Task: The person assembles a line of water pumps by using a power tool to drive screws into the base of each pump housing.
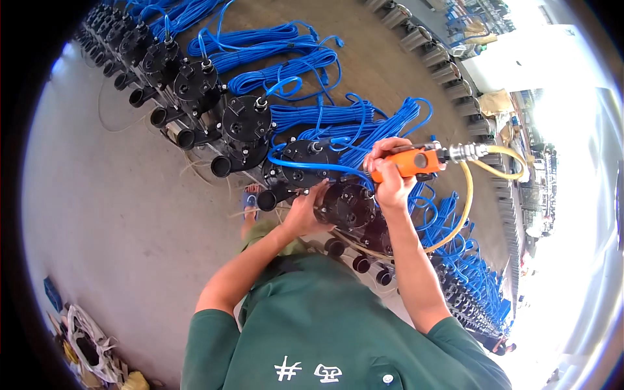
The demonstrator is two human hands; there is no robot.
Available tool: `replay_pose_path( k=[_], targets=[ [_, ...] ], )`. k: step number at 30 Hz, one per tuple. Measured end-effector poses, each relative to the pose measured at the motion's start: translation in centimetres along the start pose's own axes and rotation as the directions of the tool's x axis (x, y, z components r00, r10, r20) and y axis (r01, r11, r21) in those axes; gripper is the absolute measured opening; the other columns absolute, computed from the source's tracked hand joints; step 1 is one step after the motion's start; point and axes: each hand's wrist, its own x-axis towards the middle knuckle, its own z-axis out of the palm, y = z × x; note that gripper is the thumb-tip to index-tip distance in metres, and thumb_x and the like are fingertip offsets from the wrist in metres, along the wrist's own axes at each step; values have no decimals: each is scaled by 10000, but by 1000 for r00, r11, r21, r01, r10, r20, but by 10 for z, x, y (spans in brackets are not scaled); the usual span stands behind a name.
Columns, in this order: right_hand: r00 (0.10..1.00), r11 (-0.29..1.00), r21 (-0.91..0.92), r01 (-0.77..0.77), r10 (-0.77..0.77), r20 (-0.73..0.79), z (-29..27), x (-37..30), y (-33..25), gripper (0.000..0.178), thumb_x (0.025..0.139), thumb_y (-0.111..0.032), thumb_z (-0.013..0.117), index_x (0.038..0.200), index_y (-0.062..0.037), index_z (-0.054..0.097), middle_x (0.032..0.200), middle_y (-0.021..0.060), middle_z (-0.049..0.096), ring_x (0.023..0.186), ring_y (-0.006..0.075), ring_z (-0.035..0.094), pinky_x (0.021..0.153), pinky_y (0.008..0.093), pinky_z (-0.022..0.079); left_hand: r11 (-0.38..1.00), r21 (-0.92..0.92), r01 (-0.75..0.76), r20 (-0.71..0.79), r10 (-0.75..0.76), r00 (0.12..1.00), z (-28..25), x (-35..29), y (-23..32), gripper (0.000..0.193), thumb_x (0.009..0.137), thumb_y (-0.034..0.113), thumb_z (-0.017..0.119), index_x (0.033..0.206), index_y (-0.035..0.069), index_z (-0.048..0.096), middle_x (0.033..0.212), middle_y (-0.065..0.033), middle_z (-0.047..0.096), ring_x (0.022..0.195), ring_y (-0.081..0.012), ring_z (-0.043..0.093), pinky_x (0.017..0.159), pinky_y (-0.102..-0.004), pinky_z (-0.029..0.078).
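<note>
My right hand (394, 185) is wrapped round an orange air tool (409, 164), held above the row of pumps. A metal coupling (465, 153) joins the tool to a yellow air hose (469, 195), which loops back down on the right. The tool's working end is hidden behind my fingers. My left hand (308, 213) lies against the side of a black submersible pump (349, 207), fingers partly hidden behind its edge. Another black pump (302, 161) stands just beyond. A blue cable (318, 166) arches across the pump tops toward my right hand.
More black pumps (247, 120) run in a line from far left to lower right, side outlets facing my left. Coiled blue cables (286, 71) lie on the floor beside them. Metal cylinders (447, 73) line the far right. Bags (94, 344) sit at lower left.
</note>
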Motion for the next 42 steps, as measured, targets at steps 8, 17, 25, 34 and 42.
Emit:
replay_pose_path(
  k=[8,17,25,34,42],
  targets=[
    [971,963,-147,225,-234,-52,2,-1,-65,343,796,3,579,1138,27,571,910,125,641,671,148,599,622,294,528,981,115,-157,-53,164,985,-3,5,10,1113,581,212,908,1494,43,296,1263,-231,636,1023,-377,680,919,-410,538],
    [986,983,-80,167,-166,17,-13,-92,-64,279,810,-13,619,1071,-9,521,922,133,547,598,147,525,586,327,516,998,21,-57,-26,57,998,3,2,1,1105,558,197,921,1465,29,313,1301,-227,609,1157,-363,645,994,-403,520],
    [987,986,-120,112,-97,125,-15,-106,-51,208,805,50,626,1002,18,568,898,139,602,688,159,613,623,293,549,996,21,-90,-54,91,994,7,1,-4,1067,552,207,905,1436,57,325,1252,-209,622,1097,-370,652,969,-414,523],
    [986,978,-189,91,-62,153,-18,-105,-30,249,801,34,565,1034,-28,501,893,121,536,600,136,506,575,305,491,988,82,-131,-68,137,988,8,2,-9,1098,550,244,913,1447,67,306,1041,-140,609,854,-334,617,824,-415,519],
    [994,978,-177,112,-112,14,-11,-95,-62,315,770,-41,698,1045,-1,549,849,119,577,637,155,585,581,294,536,995,78,-67,-8,68,998,-6,5,4,1134,576,257,964,1484,60,315,1272,-193,629,1140,-337,658,965,-394,526]
  ],
)
